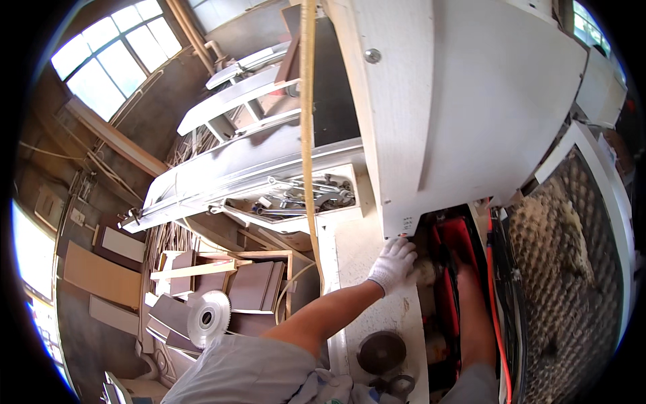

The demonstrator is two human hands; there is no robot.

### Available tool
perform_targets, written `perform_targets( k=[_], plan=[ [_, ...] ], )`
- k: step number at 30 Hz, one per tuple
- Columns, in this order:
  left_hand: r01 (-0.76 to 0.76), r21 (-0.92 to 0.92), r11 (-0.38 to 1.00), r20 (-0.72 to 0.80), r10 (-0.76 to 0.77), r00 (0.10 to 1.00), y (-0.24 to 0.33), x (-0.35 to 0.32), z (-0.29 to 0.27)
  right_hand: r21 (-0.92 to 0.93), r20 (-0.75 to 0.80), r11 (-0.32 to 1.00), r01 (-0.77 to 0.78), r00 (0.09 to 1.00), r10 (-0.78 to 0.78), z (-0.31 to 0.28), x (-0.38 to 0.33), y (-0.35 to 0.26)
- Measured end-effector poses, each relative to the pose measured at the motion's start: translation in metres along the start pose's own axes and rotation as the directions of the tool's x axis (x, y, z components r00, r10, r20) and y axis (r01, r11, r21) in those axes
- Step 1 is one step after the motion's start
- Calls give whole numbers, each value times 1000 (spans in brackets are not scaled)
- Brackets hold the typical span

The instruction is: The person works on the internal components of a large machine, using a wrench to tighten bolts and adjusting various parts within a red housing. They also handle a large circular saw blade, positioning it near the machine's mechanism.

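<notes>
While the gloved left hand presses its curled fingers against the machine's white housing at the dark opening's edge, holding nothing, the right forearm reaches into that red-lined opening; its fingers are hidden. Apparently servicing inside; next calls for careful feel.

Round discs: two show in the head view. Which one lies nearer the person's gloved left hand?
The dark disc on the pale machine top, just below the gloved left hand. The toothed silver saw blade lies farther off, lower left among the boards.
</notes>
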State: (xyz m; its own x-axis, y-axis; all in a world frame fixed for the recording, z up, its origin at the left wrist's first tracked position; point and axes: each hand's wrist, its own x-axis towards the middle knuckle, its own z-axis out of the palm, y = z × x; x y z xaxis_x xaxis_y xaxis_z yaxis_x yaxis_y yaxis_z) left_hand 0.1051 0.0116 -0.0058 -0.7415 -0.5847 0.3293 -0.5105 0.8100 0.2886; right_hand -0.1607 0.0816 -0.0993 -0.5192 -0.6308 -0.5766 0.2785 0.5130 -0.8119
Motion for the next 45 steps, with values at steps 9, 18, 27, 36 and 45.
perform_targets(
  k=[9,18,27,36,45],
  plan=[
    [28,-28,999,-19,-29,999,3,-1,0,58,107,994,93,989,-99,-16,21,38],
    [18,-37,999,-17,-19,1000,6,6,-1,376,257,911,171,925,-280,-46,73,88],
    [14,-24,1000,-67,-15,998,3,0,0,229,146,962,147,972,-184,-32,58,76],
    [21,-25,999,-55,-22,998,3,1,1,405,270,909,101,936,-224,-38,74,89],
    [25,-37,999,-51,-26,998,3,0,4,317,176,944,94,972,-156,-39,76,84]
  ],
)
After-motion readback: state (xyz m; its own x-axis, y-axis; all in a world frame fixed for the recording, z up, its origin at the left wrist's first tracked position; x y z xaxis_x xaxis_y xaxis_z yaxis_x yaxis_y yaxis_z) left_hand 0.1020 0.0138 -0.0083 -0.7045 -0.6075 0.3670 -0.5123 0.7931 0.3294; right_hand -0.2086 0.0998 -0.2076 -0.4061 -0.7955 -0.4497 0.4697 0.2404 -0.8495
